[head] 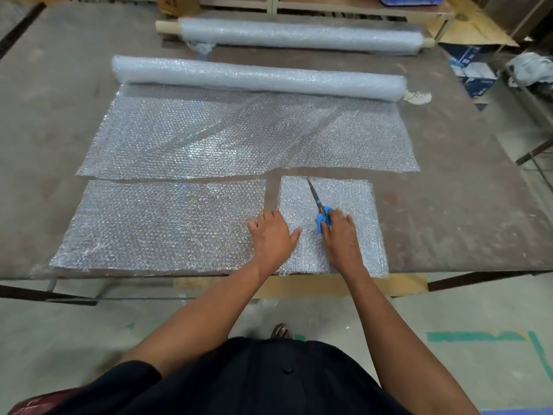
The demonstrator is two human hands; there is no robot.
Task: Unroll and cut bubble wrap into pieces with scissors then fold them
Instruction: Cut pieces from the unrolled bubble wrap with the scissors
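Right hand (339, 232) curled round the blue handles of the scissors (319, 206), fingers through the loops, blades closed and pointing far and slightly left, lying over the small cut piece (356, 205). Left hand (270, 233) flat and open, fingers spread and straight, pressing down across the gap between the small cut piece and the long cut piece (155, 223), thumb reaching right onto the small one. Both forearms stretched out from the near edge, over a dark garment at the bottom of the view. Small cut piece roughly square, at the near right, its near edge just overhanging the table (463, 181) edge. Long cut piece to its left, a wide strip reaching to the near left, apart from the small piece by a narrow strip of bare table. Beyond both, separated by a thin gap, the unrolled sheet (239, 136) spread flat and still joined to the near roll (257, 77) of bubble wrap lying left to right. Farther back, a second roll (299, 34) on a cardboard core, parallel to the first and well apart from the hands. Cardboard and boxes (472, 70) at the far right, off the table; green tape marks (478, 336) on the floor at the near right.
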